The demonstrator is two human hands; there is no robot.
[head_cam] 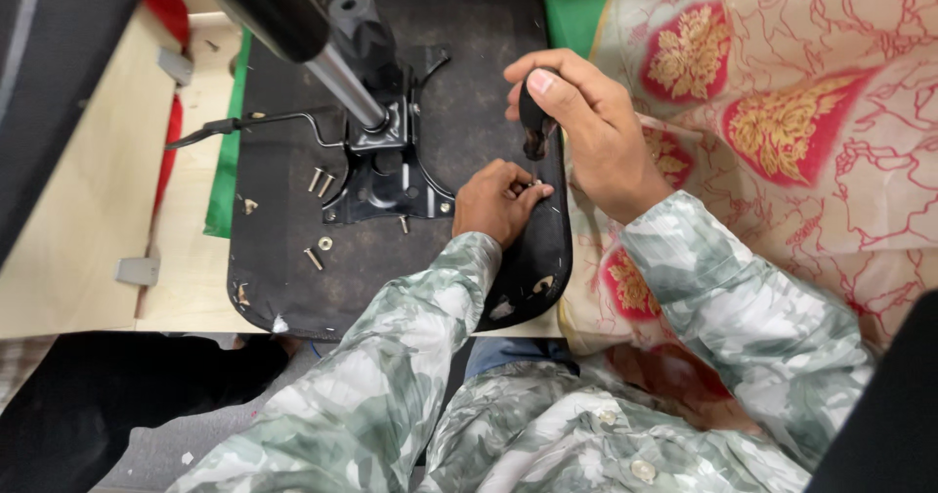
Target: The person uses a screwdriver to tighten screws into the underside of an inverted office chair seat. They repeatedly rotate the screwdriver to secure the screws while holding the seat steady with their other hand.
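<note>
1. The right hand point(586, 131) is closed in a fist around the dark handle of a screwdriver point(533, 120), thumb on top, with the tool pointing down at the right edge of the seat base.
2. The left hand point(496, 200) rests just below it, fingers curled and pinching something small at the tool's tip; it is too small to make out.
3. Both hands work on an upturned black chair seat base point(293, 278), which lies flat on a pale wooden counter point(68, 258).
4. Both forearms come up from the bottom of the view in grey-green patterned sleeves point(684, 288), the left bent inward, the right angled in from the right.
5. A black metal mounting plate point(386, 185) sits at the middle of the seat base, left of the hands, with a chrome gas-lift column point(342, 78) rising from it and a thin lever point(254, 122) running out to the left.
6. Loose screws and a washer point(319, 244) lie on the seat base, left of the plate and below it.
7. A cream cloth with red and gold motifs point(782, 112) lies just right of the seat base, and a strip of green point(576, 9) shows beyond the far edge.
</note>
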